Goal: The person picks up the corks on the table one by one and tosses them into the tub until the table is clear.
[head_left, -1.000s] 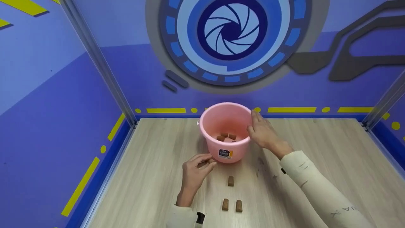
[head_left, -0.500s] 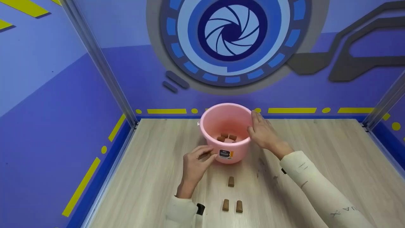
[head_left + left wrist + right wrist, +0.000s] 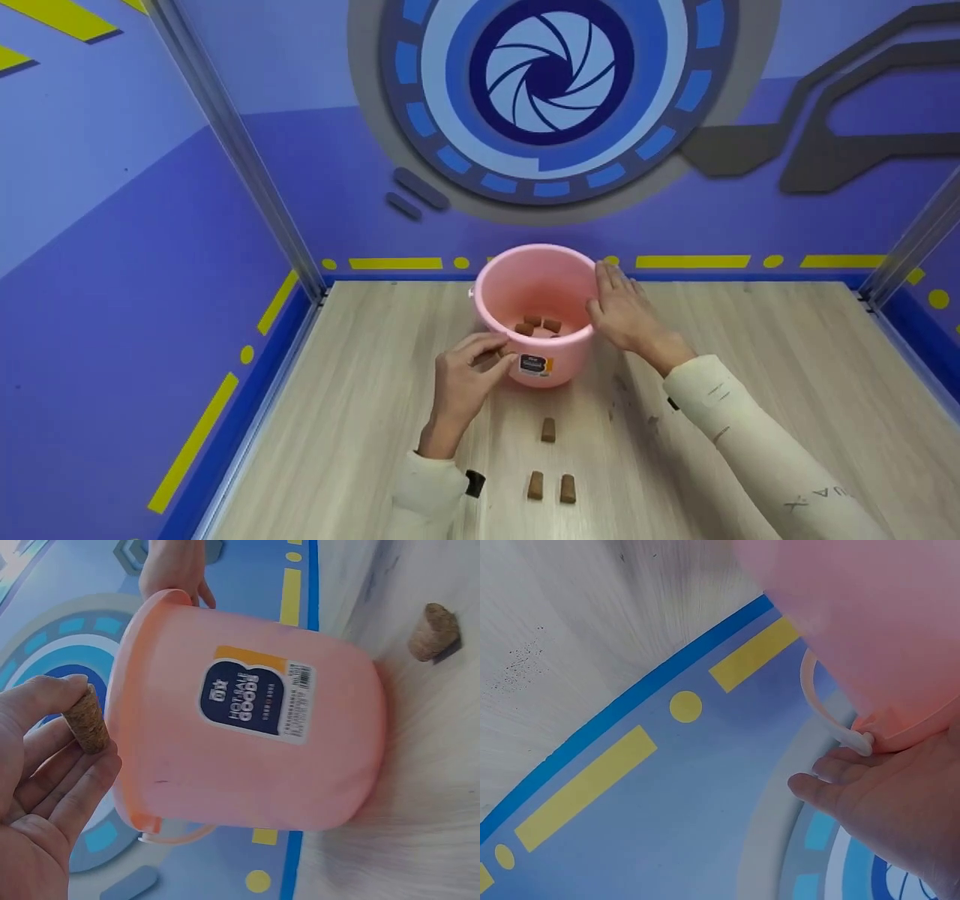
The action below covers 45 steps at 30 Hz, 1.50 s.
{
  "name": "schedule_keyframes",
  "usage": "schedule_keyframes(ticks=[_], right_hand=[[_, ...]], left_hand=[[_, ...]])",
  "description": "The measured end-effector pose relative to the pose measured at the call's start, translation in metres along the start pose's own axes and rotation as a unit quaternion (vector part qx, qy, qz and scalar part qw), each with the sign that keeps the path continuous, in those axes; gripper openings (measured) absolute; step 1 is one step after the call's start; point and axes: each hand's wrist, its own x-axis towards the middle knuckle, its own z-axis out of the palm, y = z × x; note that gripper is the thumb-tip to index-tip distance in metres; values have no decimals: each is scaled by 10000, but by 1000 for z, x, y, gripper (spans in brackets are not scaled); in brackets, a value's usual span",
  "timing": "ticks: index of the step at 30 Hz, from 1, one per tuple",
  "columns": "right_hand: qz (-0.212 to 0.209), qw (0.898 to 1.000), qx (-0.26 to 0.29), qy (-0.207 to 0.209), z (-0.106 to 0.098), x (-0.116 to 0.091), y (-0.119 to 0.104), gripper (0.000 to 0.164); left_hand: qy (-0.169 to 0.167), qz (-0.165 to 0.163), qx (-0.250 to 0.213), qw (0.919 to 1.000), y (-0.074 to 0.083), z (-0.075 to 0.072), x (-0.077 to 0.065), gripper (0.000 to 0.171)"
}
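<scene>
In the head view a pink bucket (image 3: 541, 360) stands upright on the table, with several brown corks (image 3: 552, 325) lying at its bottom. My left hand (image 3: 465, 386) pinches a tapered cork (image 3: 88, 722) between thumb and fingertips, just outside the near left of the bucket's rim. In the left wrist view that cork overlaps the rim's edge. My right hand (image 3: 626, 313) rests on the right side of the rim with fairly straight fingers, beside the pale handle (image 3: 814, 701) seen in the right wrist view.
Three more corks stand on the wooden table (image 3: 360, 420) in front of the bucket: one cork (image 3: 548, 430) closer to it, two corks (image 3: 535, 485) nearer the front. A blue patterned wall (image 3: 300, 172) rises right behind the bucket, and another panel (image 3: 135, 300) closes the left side.
My left hand has risen along the bucket's side with the cork, from near its base up toward the rim. The right hand and the bucket have stayed in place.
</scene>
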Motion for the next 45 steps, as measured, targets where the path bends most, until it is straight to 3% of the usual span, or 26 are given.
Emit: schedule_keyframes(ticks=[9, 17, 24, 30, 35, 40, 45], right_hand=[[-45, 9998, -153, -77, -1, 1, 0, 70], [-10, 9997, -180, -142, -3, 1, 0, 70], [-17, 9999, -136, -96, -3, 0, 0, 70], [-12, 9999, -114, -65, -2, 0, 0, 69], [-5, 9999, -104, -37, -3, 0, 0, 69], [15, 9999, -90, -79, -3, 0, 0, 70], [9, 9999, -115, -111, -3, 0, -1, 70]], left_hand=[[65, 349, 70, 9993, 6, 3, 13, 31], [150, 382, 259, 9988, -22, 9, 15, 30], [161, 403, 343, 9985, -31, 13, 21, 27], [334, 514, 302, 9977, -21, 12, 30, 29], [302, 246, 117, 9992, -4, 9, 38, 28], [238, -143, -3, 9996, -4, 13, 40, 28], [259, -37, 81, 9996, -5, 16, 41, 27]])
